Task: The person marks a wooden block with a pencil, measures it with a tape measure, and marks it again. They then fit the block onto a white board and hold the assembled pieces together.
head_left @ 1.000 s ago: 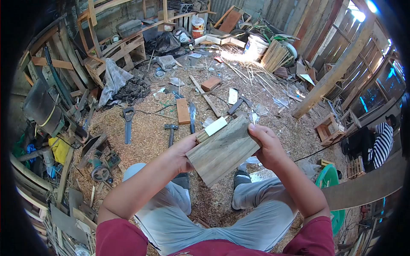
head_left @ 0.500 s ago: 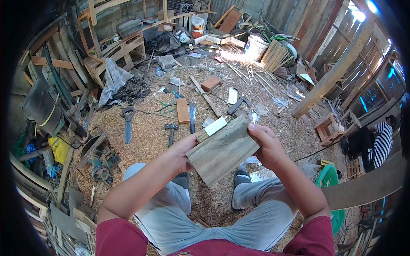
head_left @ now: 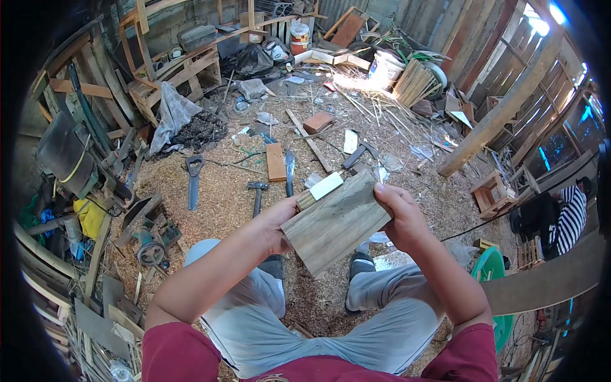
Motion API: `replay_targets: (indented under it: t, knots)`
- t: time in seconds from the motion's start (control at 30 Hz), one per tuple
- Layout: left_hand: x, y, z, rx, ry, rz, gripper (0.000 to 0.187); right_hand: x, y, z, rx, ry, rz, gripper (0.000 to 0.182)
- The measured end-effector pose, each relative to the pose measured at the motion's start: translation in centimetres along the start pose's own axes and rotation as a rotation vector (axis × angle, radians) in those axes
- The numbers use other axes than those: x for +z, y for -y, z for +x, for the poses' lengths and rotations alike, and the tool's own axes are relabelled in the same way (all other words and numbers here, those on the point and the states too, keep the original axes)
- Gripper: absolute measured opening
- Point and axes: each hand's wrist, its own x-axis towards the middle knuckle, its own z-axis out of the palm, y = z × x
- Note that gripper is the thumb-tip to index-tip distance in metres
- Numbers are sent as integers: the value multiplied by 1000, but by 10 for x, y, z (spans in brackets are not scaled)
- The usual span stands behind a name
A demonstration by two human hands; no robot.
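Observation:
A short, wide wooden board (head_left: 334, 223) with grey-brown grain is held up between my hands, tilted above my knees. My left hand (head_left: 278, 223) grips its left end, the fingers hidden underneath. At the right end, my right hand (head_left: 405, 215) has its thumb over the top corner and its fingers behind. Along the far edge of the board shows a narrower wooden piece with a bright white face (head_left: 326, 186). Beyond the hands, a hammer (head_left: 257, 196), a machete (head_left: 290, 172) and a second hammer (head_left: 361, 155) lie on the ground.
Wood shavings cover the floor. A handsaw (head_left: 193, 181) lies to the left, near a green power tool (head_left: 151, 249). Reddish wood blocks (head_left: 275, 162) lie ahead. At right are a wooden post (head_left: 503, 105), a green basin (head_left: 489, 262) and a person in a striped top (head_left: 571, 219).
The view has shifted slightly, so the surroundings sit a little differently. Both hands keep their hold on the board, which has barely moved.

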Motion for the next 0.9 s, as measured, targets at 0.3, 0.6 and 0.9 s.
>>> replay_targets:
  t: [0.3, 0.6, 0.9]
  knots:
    - [4, -1, -3, -14, 27, -36, 47, 0, -4, 1, -4, -33, 22, 46]
    - [6, 0, -3, -10, -1, -17, 49, 1, -5, 2, -4, -30, 25, 46]
    - [3, 1, -3, -10, 11, -9, 51, -4, -10, 5, 1, -11, 11, 46]
